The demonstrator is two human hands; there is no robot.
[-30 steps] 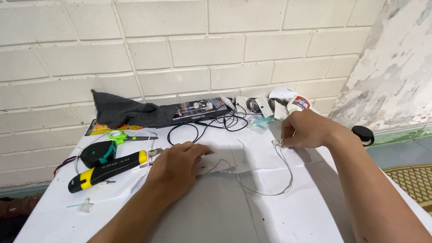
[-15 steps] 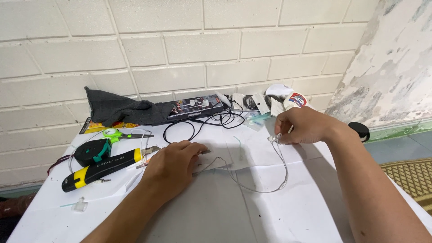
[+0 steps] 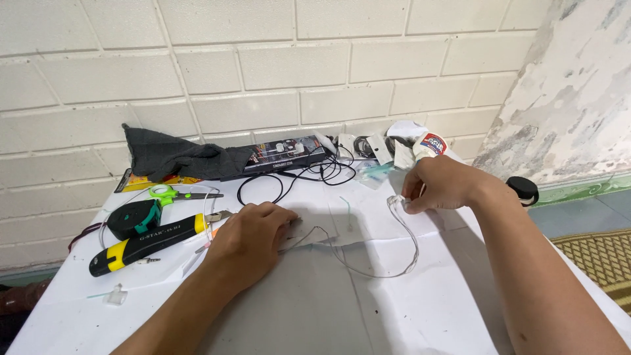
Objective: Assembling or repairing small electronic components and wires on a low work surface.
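Pressing flat, my left hand [image 3: 253,238] pins one end of a thin pale wire [image 3: 388,263] to the white worktop [image 3: 315,315], fingers together. From there the wire runs out in a loose loop and rises to my right hand [image 3: 442,185], whose fingertips pinch its small clear end. Farther left lie a yellow-and-black tool [image 3: 148,242] and green scissors [image 3: 172,194]; a dark cloth [image 3: 174,158] rests by the wall.

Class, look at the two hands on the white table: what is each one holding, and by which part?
The right hand pinches a thin pale cable at its end. The left hand presses flat on the cable's other end; no grasp shows.
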